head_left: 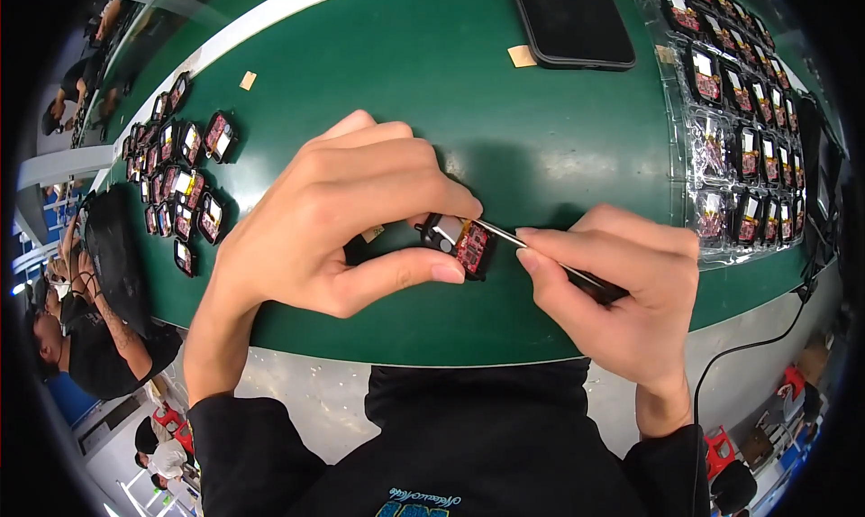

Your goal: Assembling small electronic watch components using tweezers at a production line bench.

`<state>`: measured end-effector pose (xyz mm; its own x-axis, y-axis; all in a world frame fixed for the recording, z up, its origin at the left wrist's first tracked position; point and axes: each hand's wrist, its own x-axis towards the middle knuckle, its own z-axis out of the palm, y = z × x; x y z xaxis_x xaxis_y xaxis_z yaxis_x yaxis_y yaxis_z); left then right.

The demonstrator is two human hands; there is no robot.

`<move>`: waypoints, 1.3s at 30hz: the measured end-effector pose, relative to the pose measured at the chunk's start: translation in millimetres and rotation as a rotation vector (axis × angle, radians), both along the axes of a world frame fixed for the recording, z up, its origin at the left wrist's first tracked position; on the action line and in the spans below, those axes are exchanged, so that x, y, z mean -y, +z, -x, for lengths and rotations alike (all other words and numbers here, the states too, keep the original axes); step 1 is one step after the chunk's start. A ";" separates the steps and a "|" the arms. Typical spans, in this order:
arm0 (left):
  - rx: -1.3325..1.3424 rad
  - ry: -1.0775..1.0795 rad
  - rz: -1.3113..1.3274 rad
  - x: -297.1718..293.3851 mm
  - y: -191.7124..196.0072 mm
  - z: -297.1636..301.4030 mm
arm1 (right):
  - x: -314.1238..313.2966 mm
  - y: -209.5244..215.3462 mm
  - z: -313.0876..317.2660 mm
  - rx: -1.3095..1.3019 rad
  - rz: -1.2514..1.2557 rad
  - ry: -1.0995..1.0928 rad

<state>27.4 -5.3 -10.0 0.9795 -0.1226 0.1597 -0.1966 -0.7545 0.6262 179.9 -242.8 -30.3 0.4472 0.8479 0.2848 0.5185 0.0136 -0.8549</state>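
The left hand (pixel 347 219) curls over a small black module (pixel 458 240), pinching it between thumb and forefinger just above the green surface (pixel 505 111). The module is a squat, rounded-rectangle shell with a red circuit board and a pale patch showing in its open face. The right hand (pixel 622 287) is closed in a pen-like grip on thin metal tweezers (pixel 532 245), whose bright, slender tips touch the module's right edge; their dark rear end sticks out past the thumb.

The surface is smooth, matte green with a pale rim. At its left lies a loose cluster of like modules (pixel 185 179), black shells with red and silver insides. At the right a clear, glossy plastic tray (pixel 721 138) holds more in rows. A flat black phone (pixel 572 17) with rounded corners lies at the far edge, a small tan tape square (pixel 521 56) beside it.
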 end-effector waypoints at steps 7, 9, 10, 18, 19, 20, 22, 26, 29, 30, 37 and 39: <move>-0.011 0.007 0.004 0.1 0.0 1.7 | 1.0 2.2 0.1 0.015 -0.002 -0.012; -0.019 0.017 0.012 0.5 0.0 1.3 | 0.4 2.5 0.5 0.019 -0.003 -0.022; -0.019 0.016 0.012 0.5 0.0 1.1 | 0.2 2.7 0.7 0.021 -0.005 -0.030; -0.015 0.025 0.017 0.5 0.1 0.9 | 2.5 4.7 2.7 0.022 0.047 -0.003; -0.013 0.026 0.015 0.8 0.4 0.5 | 2.6 3.9 3.0 0.024 0.039 -0.005; -0.012 0.028 0.016 1.2 0.4 0.4 | 2.1 2.5 2.3 0.025 0.037 -0.006; -0.008 0.031 0.011 1.5 0.3 1.1 | -0.2 -0.4 0.0 0.068 -0.038 0.015; -0.007 0.041 0.030 1.8 0.7 1.0 | 2.5 5.3 -0.9 0.062 0.005 0.021; -0.011 0.046 0.043 2.3 2.1 0.7 | 2.5 4.6 0.8 0.037 -0.019 -0.024; -0.013 0.045 0.051 2.4 1.7 0.8 | 2.3 4.2 1.3 0.043 -0.018 -0.021; 0.011 0.042 0.036 1.6 0.1 1.0 | 1.3 3.2 1.8 0.145 -0.046 0.027; -0.005 0.037 0.033 0.7 2.1 0.7 | 1.8 4.0 2.8 0.135 -0.056 0.016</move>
<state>26.7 -6.0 -7.9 0.9841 -0.0813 0.1580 -0.1658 -0.7403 0.6515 177.0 -244.6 -26.4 0.3882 0.8358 0.3884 0.6278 0.0687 -0.7754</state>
